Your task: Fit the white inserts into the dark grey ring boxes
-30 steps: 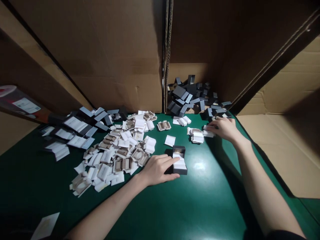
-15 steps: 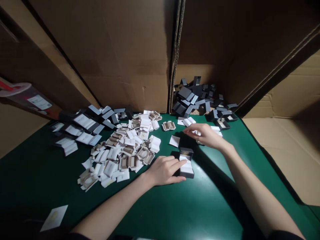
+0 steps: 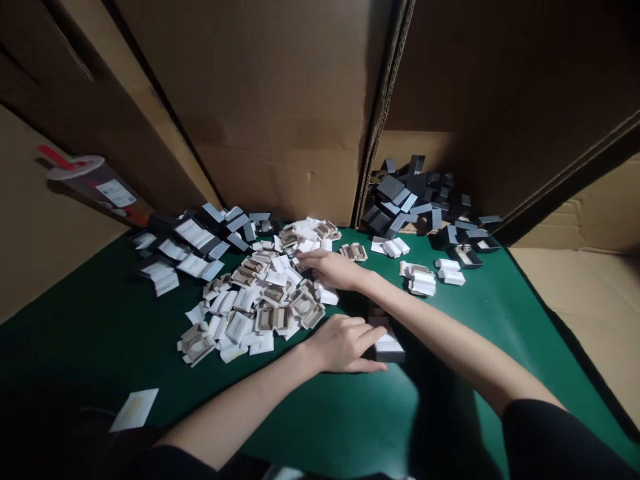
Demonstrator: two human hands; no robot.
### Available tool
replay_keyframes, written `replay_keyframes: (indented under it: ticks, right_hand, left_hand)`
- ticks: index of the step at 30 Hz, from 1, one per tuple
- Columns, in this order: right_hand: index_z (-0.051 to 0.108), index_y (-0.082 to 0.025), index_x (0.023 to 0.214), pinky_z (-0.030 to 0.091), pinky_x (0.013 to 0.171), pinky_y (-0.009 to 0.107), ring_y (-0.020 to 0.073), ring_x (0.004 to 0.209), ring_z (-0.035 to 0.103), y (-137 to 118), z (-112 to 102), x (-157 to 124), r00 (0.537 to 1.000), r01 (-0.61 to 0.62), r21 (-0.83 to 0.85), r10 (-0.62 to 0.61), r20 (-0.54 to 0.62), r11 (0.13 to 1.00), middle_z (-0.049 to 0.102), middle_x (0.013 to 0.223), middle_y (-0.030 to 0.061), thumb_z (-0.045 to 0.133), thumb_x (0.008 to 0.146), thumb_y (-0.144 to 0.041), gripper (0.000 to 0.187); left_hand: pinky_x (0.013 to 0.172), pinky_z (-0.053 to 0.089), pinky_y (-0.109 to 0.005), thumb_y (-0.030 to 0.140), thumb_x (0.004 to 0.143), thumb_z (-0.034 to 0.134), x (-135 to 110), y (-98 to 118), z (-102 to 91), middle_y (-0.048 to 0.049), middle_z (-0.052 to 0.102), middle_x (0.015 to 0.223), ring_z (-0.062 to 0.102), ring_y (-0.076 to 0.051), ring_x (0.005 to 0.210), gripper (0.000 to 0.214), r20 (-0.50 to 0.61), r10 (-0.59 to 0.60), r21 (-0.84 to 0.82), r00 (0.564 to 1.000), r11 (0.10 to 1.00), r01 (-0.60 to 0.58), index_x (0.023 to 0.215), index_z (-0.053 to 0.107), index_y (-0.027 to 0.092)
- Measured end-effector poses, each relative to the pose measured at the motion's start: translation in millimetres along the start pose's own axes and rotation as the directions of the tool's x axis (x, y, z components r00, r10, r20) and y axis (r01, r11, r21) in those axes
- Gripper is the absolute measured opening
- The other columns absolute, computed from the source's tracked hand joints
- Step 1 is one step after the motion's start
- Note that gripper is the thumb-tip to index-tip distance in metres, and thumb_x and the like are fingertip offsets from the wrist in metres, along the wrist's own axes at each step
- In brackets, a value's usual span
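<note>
My left hand (image 3: pixel 349 343) rests against the left side of a small open black box (image 3: pixel 390 357). Its index finger lies across the white card insert (image 3: pixel 389 343) inside, and its thumb is at the box's front. The box's lid stands up at the back, in the shadow of my right arm. My right hand (image 3: pixel 330 268) reaches across to the left, its fingers stretched over a heap of folded white card inserts (image 3: pixel 237 327). Its fingertips are among the upper pieces; I see nothing clearly held in them.
Black boxes with white inserts (image 3: pixel 195 233) lie at the left back. More black boxes (image 3: pixel 393 190) are heaped before the cardboard wall (image 3: pixel 280 133) at the right. Several loose inserts (image 3: pixel 423 283) lie right of my forearm. A cup (image 3: pixel 95 177) leans at the left; a white card (image 3: pixel 134 410) lies near the front.
My right hand has swung left from the loose inserts to the big heap. My left hand has stayed at the black box. The whole view has shifted slightly.
</note>
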State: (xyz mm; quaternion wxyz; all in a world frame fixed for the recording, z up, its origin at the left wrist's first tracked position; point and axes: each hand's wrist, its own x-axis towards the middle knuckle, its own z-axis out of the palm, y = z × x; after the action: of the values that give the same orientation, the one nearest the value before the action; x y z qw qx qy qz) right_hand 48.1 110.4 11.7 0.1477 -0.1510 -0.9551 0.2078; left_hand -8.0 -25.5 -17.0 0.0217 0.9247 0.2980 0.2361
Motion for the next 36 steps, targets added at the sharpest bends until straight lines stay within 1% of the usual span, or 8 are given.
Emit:
replay_keyframes:
  ticks: [5, 11, 14, 19, 22, 25, 31, 36]
  right_hand:
    - [0.066, -0.017, 0.103, 0.042, 0.088, 0.033, 0.0228, 0.102, 0.056, 1.4, -4.2, -10.3, 0.999, -0.052, -0.05, 0.052, 0.007, 0.997, 0.066, 0.105, 0.0098, 0.059, 0.079, -0.012, 0.025]
    - [0.066, -0.016, 0.094, 0.044, 0.074, 0.027, 0.0162, 0.08, 0.059, 2.5, -26.4, -53.2, 0.971, -0.212, 0.042, 0.216, -0.103, 0.976, 0.067, 0.088, 0.0064, 0.046, 0.091, -0.024, 0.022]
    - [0.064, -0.015, 0.084, 0.046, 0.071, 0.028, 0.0156, 0.076, 0.058, 2.0, -33.0, -85.5, 0.847, -0.31, 0.467, 0.464, -0.26, 0.828, 0.063, 0.086, 0.0054, 0.045, 0.091, -0.036, 0.029]
    - [0.063, -0.02, 0.102, 0.046, 0.068, 0.026, 0.0133, 0.073, 0.055, -1.6, -25.0, -131.5, 0.625, -0.214, 0.857, 0.74, -0.248, 0.468, 0.062, 0.086, 0.0014, 0.061, 0.08, -0.04, 0.03]
    - [0.064, -0.022, 0.101, 0.045, 0.065, 0.026, 0.0118, 0.066, 0.054, 0.1, -12.9, -146.6, 0.525, -0.133, 0.904, 0.802, -0.283, 0.406, 0.06, 0.077, -0.0011, 0.068, 0.075, -0.037, 0.031]
    - [0.065, -0.022, 0.091, 0.044, 0.064, 0.026, 0.0112, 0.062, 0.053, 1.8, -2.3, -152.7, 0.454, -0.076, 0.906, 0.823, -0.341, 0.417, 0.058, 0.07, -0.0028, 0.07, 0.072, -0.035, 0.024]
    - [0.062, -0.022, 0.084, 0.044, 0.063, 0.026, 0.0111, 0.063, 0.054, -4.1, 4.4, -151.2, 0.445, -0.058, 0.895, 0.814, -0.374, 0.443, 0.059, 0.072, -0.0022, 0.072, 0.071, -0.034, 0.02]
    - [0.058, -0.022, 0.082, 0.043, 0.059, 0.026, 0.0108, 0.062, 0.052, -10.3, 5.5, -150.4, 0.483, -0.02, 0.855, 0.754, -0.445, 0.518, 0.055, 0.073, -0.002, 0.072, 0.072, -0.033, 0.02]
  left_hand:
    - [0.056, 0.047, -0.028, 0.058, 0.089, 0.042, -0.5, -0.4, -0.2, -0.0052, 0.065, 0.073, 0.063, -0.019, 0.069, 0.054, 0.011, -0.004, -0.024, 1.0, 1.0, 0.004, 0.109, 0.057, 0.01]
    - [0.055, 0.047, -0.028, 0.057, 0.09, 0.042, -1.2, -0.6, -0.5, -0.0047, 0.068, 0.077, 0.064, -0.019, 0.07, 0.054, 0.008, -0.032, -0.029, 0.999, 0.999, 0.033, 0.117, 0.055, 0.012]
    - [0.058, 0.048, -0.028, 0.056, 0.09, 0.043, -0.8, -1.5, -0.7, -0.0066, 0.07, 0.083, 0.065, -0.019, 0.073, 0.053, -0.002, -0.104, -0.03, 0.995, 0.994, 0.104, 0.116, 0.056, 0.012]
    - [0.059, 0.049, -0.029, 0.051, 0.089, 0.047, 1.1, -3.0, -2.7, -0.0067, 0.069, 0.089, 0.065, -0.02, 0.077, 0.049, 0.014, -0.252, -0.04, 0.968, 0.967, 0.252, 0.121, 0.054, 0.014]
    - [0.061, 0.05, -0.028, 0.047, 0.09, 0.048, 2.1, -3.8, -4.5, -0.0069, 0.069, 0.095, 0.065, -0.02, 0.081, 0.046, 0.03, -0.293, -0.076, 0.956, 0.953, 0.294, 0.123, 0.052, 0.015]
    - [0.065, 0.05, -0.028, 0.043, 0.092, 0.047, 2.7, -4.5, -6.1, -0.0074, 0.068, 0.096, 0.064, -0.019, 0.083, 0.044, 0.022, -0.307, -0.114, 0.951, 0.945, 0.308, 0.125, 0.05, 0.015]
    - [0.062, 0.047, -0.027, 0.034, 0.092, 0.048, 3.8, -6.1, -9.3, -0.0045, 0.063, 0.082, 0.06, -0.017, 0.075, 0.034, -0.016, -0.342, -0.168, 0.94, 0.927, 0.335, 0.121, 0.053, 0.016]
    - [0.061, 0.046, -0.025, 0.029, 0.092, 0.05, 3.7, -7.6, -10.8, -0.0032, 0.062, 0.079, 0.059, -0.015, 0.073, 0.029, -0.042, -0.345, -0.205, 0.938, 0.922, 0.329, 0.117, 0.056, 0.016]
